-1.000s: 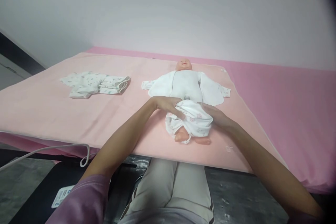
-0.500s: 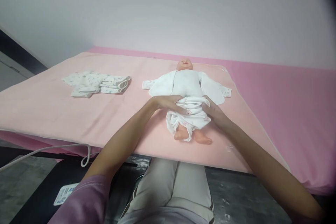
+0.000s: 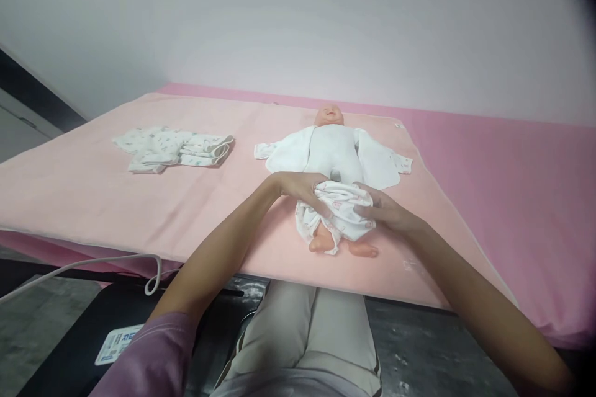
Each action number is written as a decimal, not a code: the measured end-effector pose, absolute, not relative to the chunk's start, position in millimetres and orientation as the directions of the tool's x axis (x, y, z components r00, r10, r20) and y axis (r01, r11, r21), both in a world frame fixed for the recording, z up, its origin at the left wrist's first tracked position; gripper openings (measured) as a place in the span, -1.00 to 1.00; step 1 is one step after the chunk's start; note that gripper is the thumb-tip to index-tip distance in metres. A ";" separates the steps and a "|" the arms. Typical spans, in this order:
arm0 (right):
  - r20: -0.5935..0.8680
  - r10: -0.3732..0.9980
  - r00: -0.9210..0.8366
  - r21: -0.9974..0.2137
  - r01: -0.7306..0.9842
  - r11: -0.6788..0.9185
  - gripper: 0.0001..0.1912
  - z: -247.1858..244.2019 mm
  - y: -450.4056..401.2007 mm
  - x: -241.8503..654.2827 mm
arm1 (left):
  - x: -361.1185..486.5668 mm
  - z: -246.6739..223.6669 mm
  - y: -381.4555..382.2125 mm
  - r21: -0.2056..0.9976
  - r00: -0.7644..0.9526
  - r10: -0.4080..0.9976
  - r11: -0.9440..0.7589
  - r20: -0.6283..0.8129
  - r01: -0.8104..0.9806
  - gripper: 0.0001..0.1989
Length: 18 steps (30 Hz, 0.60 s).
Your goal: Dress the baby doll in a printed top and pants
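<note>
Lowered toward the bench's near edge, printed pants are gripped between left hand and right hand, the doll's feet pointing edgeward.

The camera sits on the person's head and looks forward and down. The legs are close below it, the worktop is just past them, and the wall is farther back.

Doll on mat; clothes left of doll; garment around doll's legs; wall behind.
</note>
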State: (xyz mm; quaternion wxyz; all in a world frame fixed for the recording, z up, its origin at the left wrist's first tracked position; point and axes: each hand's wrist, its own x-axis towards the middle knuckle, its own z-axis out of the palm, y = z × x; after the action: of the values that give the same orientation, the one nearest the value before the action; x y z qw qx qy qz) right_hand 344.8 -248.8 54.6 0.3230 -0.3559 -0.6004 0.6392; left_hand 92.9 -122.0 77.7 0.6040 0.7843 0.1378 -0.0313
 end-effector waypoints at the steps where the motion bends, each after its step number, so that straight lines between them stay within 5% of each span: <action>1: -0.043 0.877 -0.479 -0.998 -0.018 -0.059 -0.51 51.4 -247.5 343.2 | 93.5 77.7 -122.1 0.921 0.949 0.178 -0.251 -0.259 0.298 -0.42; 6: -0.030 0.941 -0.338 -1.000 0.017 -0.026 -0.57 48.6 -244.8 338.5 | 89.3 74.4 -117.1 0.928 0.952 0.228 -0.264 -0.204 0.262 -0.46; 11: -0.077 0.878 -0.472 -0.985 0.172 0.006 -0.51 57.9 -251.0 342.5 | 84.5 71.4 -112.7 0.972 0.974 0.225 -0.228 -0.007 0.060 -0.60; 18: -0.026 0.860 -0.510 -0.992 0.117 0.039 -0.48 53.4 -251.6 342.3 | 91.3 60.3 -113.8 0.995 0.961 0.277 -0.082 -0.026 0.051 -0.52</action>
State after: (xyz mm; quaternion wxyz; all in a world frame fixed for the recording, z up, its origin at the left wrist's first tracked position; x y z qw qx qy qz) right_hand 342.3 -251.6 53.4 0.3197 -0.3780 -0.6459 0.5812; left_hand 91.3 -113.8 60.3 0.6680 0.7308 0.1122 0.0845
